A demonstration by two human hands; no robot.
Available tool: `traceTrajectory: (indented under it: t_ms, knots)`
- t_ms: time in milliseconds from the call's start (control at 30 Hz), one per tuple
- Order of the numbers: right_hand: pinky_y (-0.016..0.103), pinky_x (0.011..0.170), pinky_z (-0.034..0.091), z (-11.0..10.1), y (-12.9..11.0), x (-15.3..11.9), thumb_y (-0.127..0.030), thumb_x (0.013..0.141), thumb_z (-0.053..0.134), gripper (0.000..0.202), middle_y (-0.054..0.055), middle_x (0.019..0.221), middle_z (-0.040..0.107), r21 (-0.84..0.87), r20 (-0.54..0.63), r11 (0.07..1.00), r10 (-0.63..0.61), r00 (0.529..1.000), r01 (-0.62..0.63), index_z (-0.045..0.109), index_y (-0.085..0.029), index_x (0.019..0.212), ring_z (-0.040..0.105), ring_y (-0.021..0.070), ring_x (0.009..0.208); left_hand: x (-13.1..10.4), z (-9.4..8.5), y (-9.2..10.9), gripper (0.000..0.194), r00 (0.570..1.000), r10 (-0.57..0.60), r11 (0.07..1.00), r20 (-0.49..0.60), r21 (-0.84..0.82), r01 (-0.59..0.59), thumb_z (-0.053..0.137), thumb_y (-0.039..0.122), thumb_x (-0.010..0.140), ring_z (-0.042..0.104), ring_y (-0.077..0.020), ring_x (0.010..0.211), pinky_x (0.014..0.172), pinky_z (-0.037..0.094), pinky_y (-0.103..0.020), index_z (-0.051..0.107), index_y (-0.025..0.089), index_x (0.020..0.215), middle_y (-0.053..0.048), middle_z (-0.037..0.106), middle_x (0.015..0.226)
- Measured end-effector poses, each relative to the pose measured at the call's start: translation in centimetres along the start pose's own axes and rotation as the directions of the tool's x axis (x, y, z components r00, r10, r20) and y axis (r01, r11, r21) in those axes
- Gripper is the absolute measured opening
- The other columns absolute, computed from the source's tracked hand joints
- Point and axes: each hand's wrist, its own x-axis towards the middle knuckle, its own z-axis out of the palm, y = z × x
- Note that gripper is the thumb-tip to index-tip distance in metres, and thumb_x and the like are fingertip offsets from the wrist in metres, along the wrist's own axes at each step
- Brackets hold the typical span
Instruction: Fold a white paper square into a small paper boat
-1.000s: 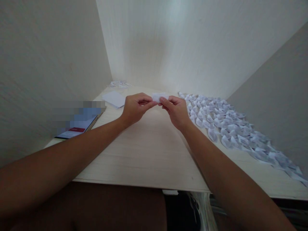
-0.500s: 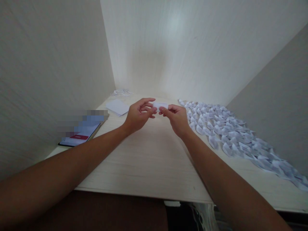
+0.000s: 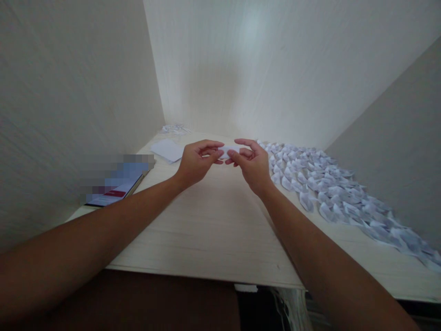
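Observation:
A small folded piece of white paper (image 3: pixel 225 150) is held up over the table between both hands. My left hand (image 3: pixel 200 161) pinches its left end between thumb and fingers. At the other end, my right hand (image 3: pixel 253 163) grips it with the thumb pressed on the near face and the index finger raised above the top edge. The fingers partly cover the paper, so its exact folds are hard to make out.
Many folded white paper pieces (image 3: pixel 320 179) lie in overlapping rows along the table's right side. Flat white sheets (image 3: pixel 167 151) rest at back left, near thin paper scraps (image 3: pixel 174 129). A phone-like screen (image 3: pixel 120 186) leans at the left. Walls (image 3: pixel 213 82) enclose the pale table (image 3: pixel 213 225).
My right index finger has lifted above the paper's top edge, and my right thumb has shifted slightly left. The paper stays in both hands at about the same place.

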Motion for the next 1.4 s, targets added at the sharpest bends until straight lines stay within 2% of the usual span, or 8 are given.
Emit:
traceTrajectory:
  t_ms: [333, 500, 633, 967, 1133, 1300, 1400]
  knots:
    - [0.026, 0.056, 0.049, 0.1, 0.0, 0.0, -0.053, 0.07, 0.093, 0.045, 0.002, 0.077, 0.079, -0.023, -0.03, 1.0, 0.015, 0.999, -0.016, 0.072, -0.021, 0.093, 0.078, 0.0179, 0.067, 0.0, 0.1, 0.5, 0.035, 0.998, -0.061, 0.997, -0.032, -0.042, 0.06, 0.096, 0.034, 0.066, 0.08, -0.0203, 0.073, 0.068, 0.072, -0.032, 0.084, 0.012, 0.091, -0.007, 0.081, 0.08]
    - [0.025, 0.057, 0.047, 0.0, -0.1, 0.0, -0.048, 0.073, 0.09, 0.035, 0.004, 0.076, 0.079, -0.051, -0.06, 0.998, 0.025, 0.998, -0.028, 0.076, -0.02, 0.087, 0.076, 0.0179, 0.071, 0.0, 0.1, 0.9, 0.04, 0.995, -0.1, 0.994, -0.028, -0.043, 0.098, 0.098, 0.038, 0.063, 0.081, -0.0227, 0.076, 0.07, 0.073, -0.036, 0.085, 0.011, 0.091, -0.009, 0.083, 0.084]
    - [0.025, 0.057, 0.046, -0.1, -0.2, 0.0, -0.045, 0.075, 0.088, 0.029, 0.003, 0.074, 0.078, -0.053, -0.039, 0.998, 0.029, 0.999, -0.031, 0.078, -0.02, 0.085, 0.074, 0.0167, 0.07, 0.0, 0.0, 1.0, 0.044, 0.992, -0.128, 0.991, -0.02, -0.04, 0.127, 0.099, 0.041, 0.062, 0.082, -0.0237, 0.076, 0.071, 0.073, -0.036, 0.084, 0.011, 0.091, -0.009, 0.083, 0.084]
    - [0.025, 0.055, 0.046, -0.3, -0.3, 0.1, -0.057, 0.077, 0.086, 0.039, 0.002, 0.07, 0.073, -0.105, 0.029, 0.994, 0.037, 0.999, -0.034, 0.074, -0.02, 0.08, 0.068, 0.015, 0.065, 0.1, -0.3, 0.9, 0.042, 0.991, -0.136, 0.991, 0.005, -0.003, 0.136, 0.098, 0.04, 0.063, 0.08, -0.0218, 0.072, 0.068, 0.073, -0.035, 0.083, 0.01, 0.089, -0.007, 0.082, 0.079]
    - [0.026, 0.053, 0.041, -1.0, -0.4, 0.3, -0.06, 0.077, 0.083, 0.043, 0.002, 0.065, 0.071, -0.215, 0.154, 0.977, 0.044, 0.987, -0.01, 0.075, -0.018, 0.082, 0.058, 0.0125, 0.056, 0.1, -0.6, 0.7, 0.038, 0.982, -0.174, 0.985, 0.076, 0.014, 0.173, 0.098, 0.036, 0.064, 0.079, -0.0208, 0.066, 0.065, 0.072, -0.034, 0.083, 0.01, 0.088, -0.008, 0.081, 0.075]
    - [0.027, 0.057, 0.038, -1.8, -0.6, 0.4, -0.043, 0.09, 0.068, 0.03, 0.003, 0.064, 0.07, -0.478, 0.28, 0.876, 0.082, 0.957, 0.064, 0.075, -0.016, 0.078, 0.055, 0.0127, 0.057, 0.1, -1.1, 0.5, 0.034, 0.957, -0.251, 0.967, 0.144, 0.087, 0.24, 0.097, 0.034, 0.063, 0.078, -0.0216, 0.064, 0.063, 0.071, -0.033, 0.083, 0.012, 0.085, -0.008, 0.08, 0.072]
    - [0.027, 0.061, 0.037, -1.9, -0.6, 0.4, -0.034, 0.092, 0.062, 0.025, 0.002, 0.065, 0.068, -0.556, 0.362, 0.82, 0.089, 0.928, 0.138, 0.074, -0.017, 0.078, 0.054, 0.0133, 0.061, 0.2, -1.3, 0.4, 0.033, 0.93, -0.306, 0.95, 0.204, 0.132, 0.284, 0.098, 0.032, 0.061, 0.077, -0.0209, 0.062, 0.059, 0.069, -0.032, 0.083, 0.013, 0.082, -0.007, 0.079, 0.071]
